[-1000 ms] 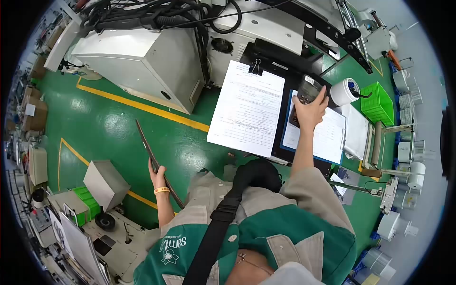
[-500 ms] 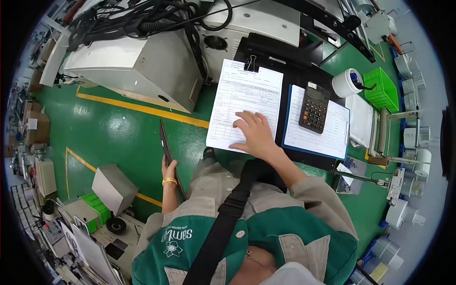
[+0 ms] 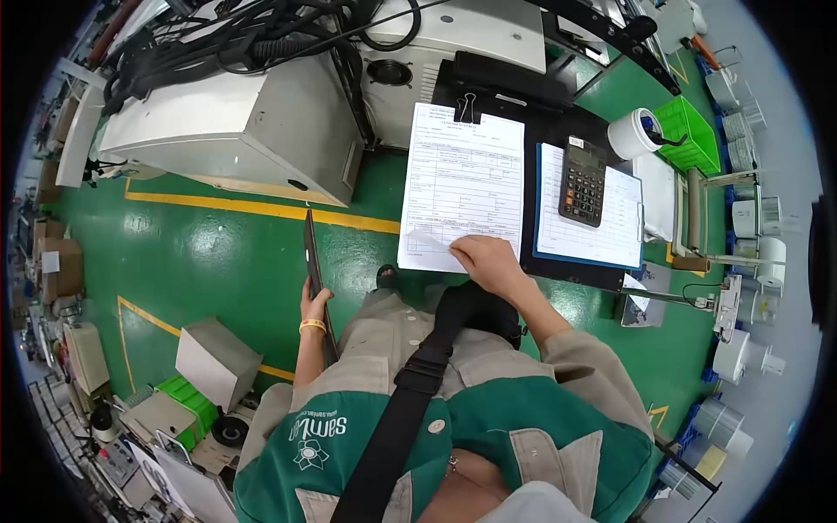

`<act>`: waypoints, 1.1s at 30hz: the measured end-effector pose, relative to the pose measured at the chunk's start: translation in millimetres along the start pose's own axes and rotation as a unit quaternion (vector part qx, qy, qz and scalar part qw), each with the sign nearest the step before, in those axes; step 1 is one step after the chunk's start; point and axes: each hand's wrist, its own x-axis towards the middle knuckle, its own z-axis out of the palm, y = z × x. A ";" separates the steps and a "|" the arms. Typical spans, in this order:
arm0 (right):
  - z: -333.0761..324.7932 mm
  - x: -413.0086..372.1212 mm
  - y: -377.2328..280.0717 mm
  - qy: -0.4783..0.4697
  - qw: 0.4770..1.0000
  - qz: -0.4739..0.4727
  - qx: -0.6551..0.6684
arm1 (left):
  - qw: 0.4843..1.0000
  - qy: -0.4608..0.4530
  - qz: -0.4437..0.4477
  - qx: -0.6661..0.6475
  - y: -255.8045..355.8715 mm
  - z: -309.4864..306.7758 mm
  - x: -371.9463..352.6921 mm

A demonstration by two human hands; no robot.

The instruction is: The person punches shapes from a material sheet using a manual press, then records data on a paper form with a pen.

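Printed forms (image 3: 462, 174) lie under a black binder clip on a black board. My right hand (image 3: 490, 263) pinches the lower edge of the top sheet, whose corner is lifted. Beside them a calculator (image 3: 582, 183) rests on more papers on a blue clipboard (image 3: 588, 258). My left hand (image 3: 316, 307) holds a dark, flat panel (image 3: 312, 248), seen edge-on and upright, at my left side.
A white cup (image 3: 634, 134) and a green basket (image 3: 687, 131) stand beyond the clipboard. A white machine housing (image 3: 253, 122) with black cables is at the upper left. White spools line the right side.
My right hand has gone from lying spread over the form to pinching its lower edge, and the sheet's corner has lifted. The view has shifted slightly.
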 end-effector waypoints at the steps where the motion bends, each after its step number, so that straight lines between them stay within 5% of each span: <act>1: -1.7 -0.4 -1.8 -0.007 0.999 0.036 0.014 | 1.000 -0.005 0.000 0.006 2.5 -1.0 0.9; 7: -61.7 19.5 -16.6 0.101 0.987 0.121 0.033 | 0.999 -0.023 0.007 0.027 25.9 -9.1 -1.3; 9: -94.1 40.4 -13.7 0.224 0.970 0.091 -0.037 | 0.999 -0.034 0.004 0.024 20.9 -13.8 8.1; 14: -162.5 100.3 4.2 0.351 0.920 -0.034 -0.173 | 0.998 -0.053 0.020 0.012 2.4 -24.4 29.0; 21: -185.6 143.9 19.9 0.390 0.859 -0.068 -0.323 | 0.999 -0.046 -0.007 0.008 14.4 -37.8 7.2; 26: -189.0 158.7 11.6 0.435 0.845 0.030 -0.311 | 0.999 -0.042 -0.014 -0.012 2.5 -51.3 8.2; 33: -191.2 174.7 19.9 0.426 0.857 -0.012 -0.289 | 0.998 -0.052 -0.021 -0.022 -17.1 -58.9 16.3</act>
